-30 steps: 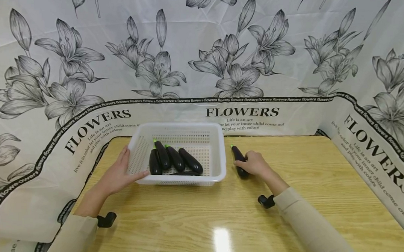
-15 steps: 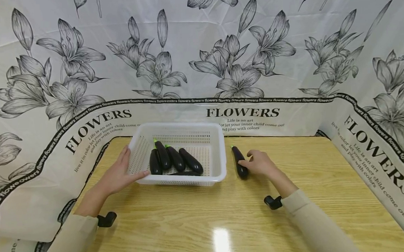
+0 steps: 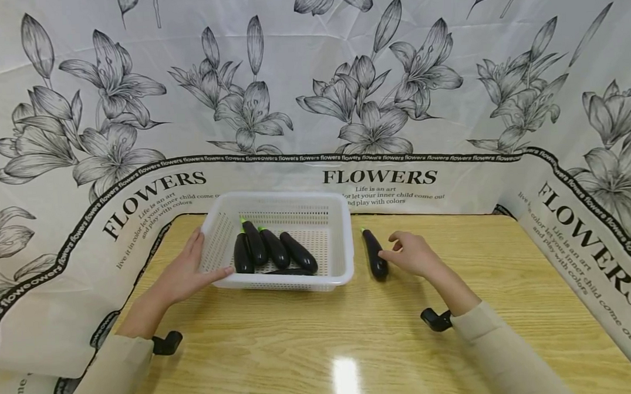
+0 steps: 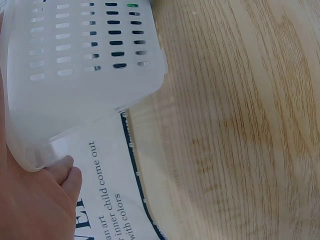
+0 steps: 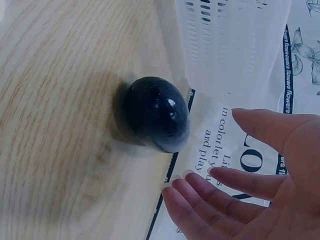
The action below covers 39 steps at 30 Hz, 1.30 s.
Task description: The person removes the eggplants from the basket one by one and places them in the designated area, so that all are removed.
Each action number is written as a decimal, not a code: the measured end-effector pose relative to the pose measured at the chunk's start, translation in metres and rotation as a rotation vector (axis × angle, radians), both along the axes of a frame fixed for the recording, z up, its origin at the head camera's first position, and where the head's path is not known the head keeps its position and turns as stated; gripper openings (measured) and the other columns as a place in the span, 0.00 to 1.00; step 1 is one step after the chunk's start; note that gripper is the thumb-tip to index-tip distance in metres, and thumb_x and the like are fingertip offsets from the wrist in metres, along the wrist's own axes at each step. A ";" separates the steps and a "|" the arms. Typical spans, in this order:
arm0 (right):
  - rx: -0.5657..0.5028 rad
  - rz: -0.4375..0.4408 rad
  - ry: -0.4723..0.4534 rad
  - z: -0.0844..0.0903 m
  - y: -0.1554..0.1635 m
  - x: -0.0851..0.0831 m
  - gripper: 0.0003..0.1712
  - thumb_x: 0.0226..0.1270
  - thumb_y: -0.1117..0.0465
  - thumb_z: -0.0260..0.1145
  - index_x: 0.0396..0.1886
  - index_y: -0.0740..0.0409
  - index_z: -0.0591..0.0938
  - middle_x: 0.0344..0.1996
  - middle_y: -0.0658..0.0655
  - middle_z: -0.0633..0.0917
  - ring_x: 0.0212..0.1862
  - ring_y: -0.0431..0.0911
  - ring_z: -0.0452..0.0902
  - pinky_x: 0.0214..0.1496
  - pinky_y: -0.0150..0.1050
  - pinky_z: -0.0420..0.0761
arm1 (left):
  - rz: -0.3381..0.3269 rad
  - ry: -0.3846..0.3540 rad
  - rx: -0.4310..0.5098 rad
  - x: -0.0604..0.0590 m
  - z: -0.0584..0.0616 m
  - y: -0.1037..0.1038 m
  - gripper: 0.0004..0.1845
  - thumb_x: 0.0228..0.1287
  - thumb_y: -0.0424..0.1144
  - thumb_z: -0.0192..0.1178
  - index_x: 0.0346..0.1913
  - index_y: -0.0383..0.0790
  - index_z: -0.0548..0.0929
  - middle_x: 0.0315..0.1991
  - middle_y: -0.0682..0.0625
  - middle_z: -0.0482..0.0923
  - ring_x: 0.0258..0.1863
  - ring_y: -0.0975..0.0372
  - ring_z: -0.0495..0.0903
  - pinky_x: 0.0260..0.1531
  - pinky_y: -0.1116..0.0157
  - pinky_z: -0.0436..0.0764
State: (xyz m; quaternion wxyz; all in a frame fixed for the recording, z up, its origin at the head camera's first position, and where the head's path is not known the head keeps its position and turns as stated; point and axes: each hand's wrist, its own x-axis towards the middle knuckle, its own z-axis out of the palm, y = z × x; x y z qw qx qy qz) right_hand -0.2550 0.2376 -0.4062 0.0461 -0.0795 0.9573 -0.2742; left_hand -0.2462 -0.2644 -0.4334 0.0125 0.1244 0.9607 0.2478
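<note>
In the head view a white perforated plastic basket (image 3: 298,283) stands on the wooden table, with several dark eggplants (image 3: 273,248) lying inside. My left hand (image 3: 184,277) holds its near left corner, thumb over the rim; the left wrist view has the fingertips under the edge of the basket (image 4: 85,95). A single eggplant (image 3: 375,254) with a green stem end lies on the table to the right of the basket. Just right of it is my right hand (image 3: 414,254), fingers loosely bent and holding nothing. In the right wrist view a gap separates those fingers (image 5: 220,200) from the eggplant (image 5: 157,114).
A white cloth (image 3: 386,123) with black flower drawings and lettering hangs behind and along both sides of the table (image 3: 280,351). A black camera mount (image 3: 167,343) sits at the left wrist and another black mount (image 3: 436,320) at the right.
My right hand has let go of the eggplant on the table and drawn back a little to the right. That eggplant stays in place; the left hand and basket have not moved.
</note>
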 end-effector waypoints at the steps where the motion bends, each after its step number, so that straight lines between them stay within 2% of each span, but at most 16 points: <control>1: -0.005 0.004 0.002 0.001 0.000 0.001 0.34 0.71 0.52 0.67 0.62 0.77 0.74 0.46 0.72 0.83 0.47 0.62 0.81 0.46 0.54 0.83 | 0.000 -0.001 0.001 0.000 0.000 0.000 0.68 0.62 0.73 0.59 0.81 0.31 0.32 0.82 0.36 0.26 0.78 0.33 0.46 0.70 0.33 0.57; 12: -0.028 0.053 0.054 0.009 -0.007 0.005 0.31 0.72 0.55 0.67 0.63 0.76 0.75 0.51 0.74 0.82 0.49 0.62 0.83 0.47 0.54 0.84 | -0.002 -0.011 -0.008 0.000 -0.001 0.000 0.68 0.62 0.74 0.58 0.81 0.30 0.33 0.82 0.37 0.26 0.78 0.33 0.44 0.70 0.33 0.57; 22: -0.069 0.152 0.114 0.022 -0.026 0.007 0.29 0.71 0.58 0.68 0.63 0.74 0.76 0.52 0.73 0.83 0.52 0.64 0.82 0.52 0.56 0.83 | 0.003 -0.009 -0.009 0.001 -0.001 0.000 0.68 0.62 0.74 0.59 0.81 0.30 0.33 0.82 0.36 0.26 0.78 0.33 0.44 0.70 0.33 0.56; 29: -0.113 0.254 0.216 0.022 -0.040 0.005 0.26 0.69 0.64 0.70 0.62 0.74 0.77 0.49 0.68 0.83 0.49 0.60 0.82 0.53 0.56 0.83 | 0.003 0.000 -0.007 0.000 -0.002 -0.001 0.68 0.62 0.74 0.59 0.81 0.30 0.33 0.82 0.36 0.26 0.78 0.33 0.44 0.70 0.33 0.56; 35: -0.122 0.363 0.269 0.019 -0.053 0.006 0.28 0.68 0.62 0.71 0.64 0.68 0.78 0.57 0.66 0.81 0.56 0.61 0.80 0.58 0.56 0.81 | 0.003 0.007 0.001 -0.001 -0.002 -0.001 0.67 0.62 0.74 0.59 0.81 0.30 0.34 0.83 0.37 0.27 0.78 0.33 0.44 0.70 0.33 0.56; 39: -0.125 0.421 0.282 0.019 -0.063 0.007 0.29 0.67 0.61 0.72 0.65 0.67 0.77 0.60 0.65 0.80 0.58 0.61 0.79 0.61 0.56 0.79 | 0.000 0.011 -0.004 -0.002 -0.002 -0.001 0.67 0.62 0.74 0.59 0.81 0.30 0.35 0.83 0.37 0.27 0.78 0.33 0.44 0.70 0.33 0.56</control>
